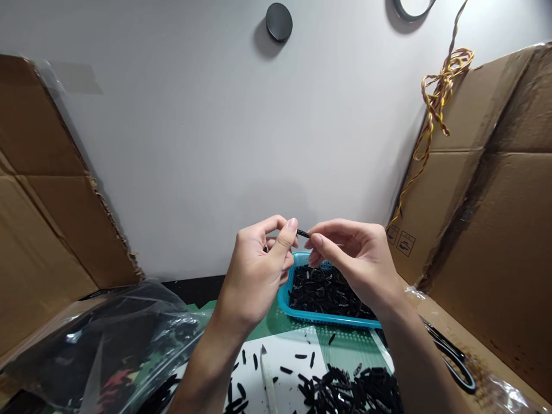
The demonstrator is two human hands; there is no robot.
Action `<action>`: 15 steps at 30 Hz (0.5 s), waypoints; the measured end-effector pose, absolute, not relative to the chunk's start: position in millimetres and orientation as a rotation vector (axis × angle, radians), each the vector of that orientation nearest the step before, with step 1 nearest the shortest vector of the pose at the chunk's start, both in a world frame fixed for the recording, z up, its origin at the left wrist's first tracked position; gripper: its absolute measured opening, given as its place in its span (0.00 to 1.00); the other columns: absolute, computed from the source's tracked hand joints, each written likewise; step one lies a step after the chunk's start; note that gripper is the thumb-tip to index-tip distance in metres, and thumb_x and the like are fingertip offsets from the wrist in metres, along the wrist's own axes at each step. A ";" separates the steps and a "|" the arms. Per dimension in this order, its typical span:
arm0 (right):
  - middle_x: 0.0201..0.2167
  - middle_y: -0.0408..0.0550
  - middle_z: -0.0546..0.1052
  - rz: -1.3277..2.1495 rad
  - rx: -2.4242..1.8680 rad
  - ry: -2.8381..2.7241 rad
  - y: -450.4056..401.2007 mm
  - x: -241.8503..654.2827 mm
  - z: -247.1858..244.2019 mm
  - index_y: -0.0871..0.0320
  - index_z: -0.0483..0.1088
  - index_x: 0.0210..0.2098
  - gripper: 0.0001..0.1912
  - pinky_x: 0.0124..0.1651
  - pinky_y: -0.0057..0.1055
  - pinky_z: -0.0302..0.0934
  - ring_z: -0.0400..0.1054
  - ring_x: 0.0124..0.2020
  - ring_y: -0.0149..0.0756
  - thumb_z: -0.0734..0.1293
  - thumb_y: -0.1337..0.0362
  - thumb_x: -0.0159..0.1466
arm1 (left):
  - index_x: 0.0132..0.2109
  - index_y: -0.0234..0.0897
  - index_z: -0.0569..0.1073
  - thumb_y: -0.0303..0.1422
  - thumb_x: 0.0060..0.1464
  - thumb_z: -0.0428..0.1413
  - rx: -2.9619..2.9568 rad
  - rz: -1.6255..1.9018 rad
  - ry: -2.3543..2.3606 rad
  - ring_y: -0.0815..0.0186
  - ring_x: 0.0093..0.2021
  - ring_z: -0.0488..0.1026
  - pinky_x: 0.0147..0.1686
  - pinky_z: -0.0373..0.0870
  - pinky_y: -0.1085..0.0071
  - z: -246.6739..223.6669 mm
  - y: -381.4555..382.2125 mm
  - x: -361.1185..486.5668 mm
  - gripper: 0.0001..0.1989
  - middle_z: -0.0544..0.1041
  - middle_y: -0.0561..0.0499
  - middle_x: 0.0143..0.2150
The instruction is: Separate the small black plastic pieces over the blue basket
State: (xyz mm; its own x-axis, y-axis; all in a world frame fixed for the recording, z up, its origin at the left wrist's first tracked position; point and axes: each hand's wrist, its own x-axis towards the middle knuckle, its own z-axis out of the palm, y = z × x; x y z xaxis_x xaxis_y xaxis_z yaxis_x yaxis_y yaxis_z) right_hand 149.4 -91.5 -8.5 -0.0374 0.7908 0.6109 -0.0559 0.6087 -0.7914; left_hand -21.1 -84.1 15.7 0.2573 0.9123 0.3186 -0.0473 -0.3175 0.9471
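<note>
Left hand point(259, 270) and right hand point(357, 261) raised together, fingertips of each pinched on opposite ends of one small black piece point(303, 233). Best held steady with light, even pressure, ends kept aligned. Just beyond and below the hands: blue basket point(284, 302) full of black pieces. Under the wrists: loose pile of pieces point(349, 391) on white sheet point(284, 359) over green mat. Right of right forearm: scissors point(452, 359). Cardboard either side, white wall behind.
</note>
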 end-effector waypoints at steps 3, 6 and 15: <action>0.30 0.44 0.84 0.757 -0.669 -1.458 -92.1 149.5 -8.9 0.56 0.84 0.38 0.04 0.34 0.33 0.77 0.80 0.29 0.35 0.79 0.68 0.62 | 0.32 0.39 0.68 0.46 0.69 0.59 1.555 1.242 0.842 0.78 0.15 0.45 0.13 0.45 0.82 16.1 -84.8 -21.0 0.20 0.52 0.63 0.17; 0.30 0.44 0.84 0.748 -0.676 -1.450 -92.4 149.0 -8.6 0.55 0.84 0.37 0.05 0.34 0.33 0.78 0.80 0.29 0.36 0.80 0.68 0.61 | 0.31 0.39 0.68 0.46 0.69 0.59 1.562 1.233 0.837 0.78 0.15 0.46 0.13 0.46 0.83 15.7 -85.2 -21.3 0.21 0.52 0.63 0.17; 0.30 0.46 0.83 0.699 -0.689 -1.466 -93.1 150.4 -7.6 0.56 0.83 0.36 0.05 0.33 0.33 0.77 0.78 0.28 0.34 0.74 0.64 0.69 | 0.32 0.38 0.70 0.46 0.71 0.54 1.471 1.220 0.808 0.78 0.14 0.49 0.12 0.47 0.82 16.9 -87.1 -20.6 0.21 0.56 0.62 0.17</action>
